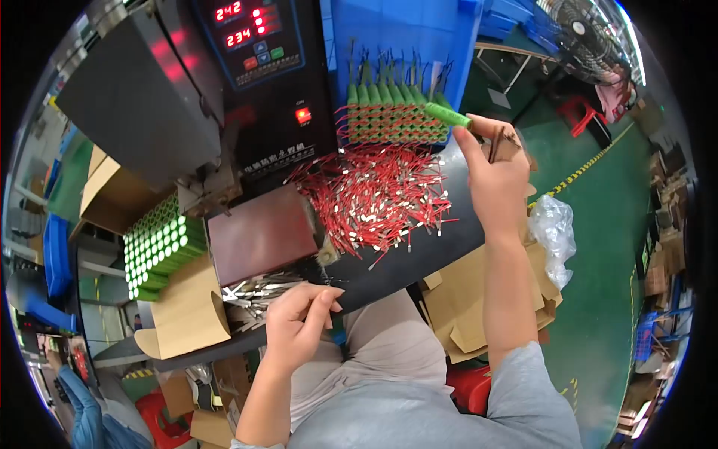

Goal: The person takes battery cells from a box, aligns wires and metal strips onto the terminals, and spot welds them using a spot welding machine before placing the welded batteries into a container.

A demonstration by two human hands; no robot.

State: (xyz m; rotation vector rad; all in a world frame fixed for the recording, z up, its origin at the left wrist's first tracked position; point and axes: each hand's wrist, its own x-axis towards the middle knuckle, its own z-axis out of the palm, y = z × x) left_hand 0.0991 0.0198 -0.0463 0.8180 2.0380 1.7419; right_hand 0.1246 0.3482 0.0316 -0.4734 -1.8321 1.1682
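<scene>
My right hand (497,176) is raised beside the blue bin (404,30), its fingers closed on one end of a green cylindrical cell (447,114). Stacked green cells with red wires (396,123) stand in the bin, just left of that cell. My left hand (299,318) is low in the middle, thumb and fingers pinched together near metal strips (258,295); whatever small thing it holds is too small to name. A pile of red wires with silvery ends (374,198) lies between the hands, beside a dark red plate (262,233).
A black machine with red digits (262,82) stands behind the plate. More green cells (161,243) sit in a cardboard box (187,314) at left. Cardboard (486,299) and a clear plastic bag (552,236) are at right. A co-worker's blue sleeve (93,411) shows at lower left.
</scene>
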